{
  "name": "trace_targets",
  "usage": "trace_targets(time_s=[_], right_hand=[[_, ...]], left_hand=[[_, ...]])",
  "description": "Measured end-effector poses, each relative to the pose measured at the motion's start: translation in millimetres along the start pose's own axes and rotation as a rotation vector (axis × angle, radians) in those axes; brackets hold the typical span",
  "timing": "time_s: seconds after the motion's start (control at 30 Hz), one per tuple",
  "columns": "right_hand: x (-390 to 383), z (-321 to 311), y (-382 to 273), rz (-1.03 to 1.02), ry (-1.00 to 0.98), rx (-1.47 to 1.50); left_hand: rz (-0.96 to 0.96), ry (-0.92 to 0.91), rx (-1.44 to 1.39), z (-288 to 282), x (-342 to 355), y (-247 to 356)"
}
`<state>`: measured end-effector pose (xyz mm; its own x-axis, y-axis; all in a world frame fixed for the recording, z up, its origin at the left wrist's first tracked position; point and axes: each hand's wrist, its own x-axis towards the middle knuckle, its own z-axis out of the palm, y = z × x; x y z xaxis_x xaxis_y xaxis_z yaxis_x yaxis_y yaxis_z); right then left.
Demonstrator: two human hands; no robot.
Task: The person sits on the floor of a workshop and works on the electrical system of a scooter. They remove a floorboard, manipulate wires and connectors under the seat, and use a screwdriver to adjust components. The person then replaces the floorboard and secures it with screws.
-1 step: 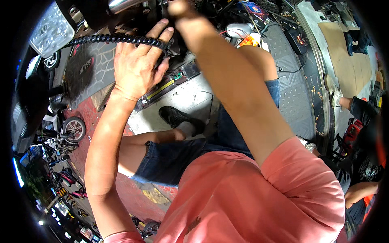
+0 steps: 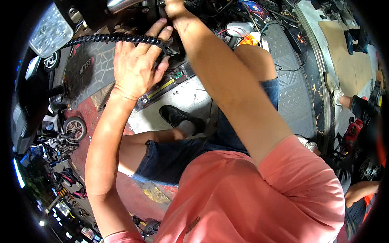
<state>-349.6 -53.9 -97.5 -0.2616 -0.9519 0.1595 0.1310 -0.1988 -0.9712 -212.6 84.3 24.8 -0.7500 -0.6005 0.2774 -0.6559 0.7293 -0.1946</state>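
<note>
My left hand [image 2: 137,67] reaches up into the dark underside of a vehicle, fingers stretched out and slightly apart. Across the backs of its fingers runs a black spiral-wrapped cable [image 2: 117,38]. Its thumb lies near dark parts that I cannot make out. My right hand [image 2: 175,9] is at the top edge, partly cut off. The fingers look curled, beside a small dark metallic part, and what they hold is hidden. To the left of the hands is a chrome tube [image 2: 121,5]. A clear square lamp [image 2: 52,32] hangs at the upper left.
Below the hands lies a long dark part with a yellow strip [image 2: 162,88]. A silver rounded part [image 2: 239,29] and an orange item [image 2: 250,39] are by my right knee. A black box [image 2: 298,40] with a cord rests on grey matting. Other people sit at the right.
My right hand and forearm have shifted slightly left and up, and are less blurred. My left hand stays nearly in place.
</note>
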Motion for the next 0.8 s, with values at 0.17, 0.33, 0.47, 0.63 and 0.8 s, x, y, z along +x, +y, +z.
trace_targets(time_s=[0.17, 0.33, 0.47, 0.63, 0.8], right_hand=[[11, 7, 5, -0.005, 0.073, -0.111], [-12, -37, -2, -0.060, 0.125, 0.243], [-46, -14, 3, 0.072, 0.159, 0.171], [-41, 13, 11, 0.140, 0.186, -0.106], [-25, -60, 3, -0.107, 0.163, 0.418]], left_hand=[[-0.017, -0.015, -0.001, 2, 3, 1], [-0.022, -0.004, -0.003, 0, -5, 0], [-0.061, -0.017, -0.040, 5, -5, 0], [-0.044, -0.010, -0.076, 0, 2, 4], [-0.081, 0.014, -0.076, 4, -10, 1]])
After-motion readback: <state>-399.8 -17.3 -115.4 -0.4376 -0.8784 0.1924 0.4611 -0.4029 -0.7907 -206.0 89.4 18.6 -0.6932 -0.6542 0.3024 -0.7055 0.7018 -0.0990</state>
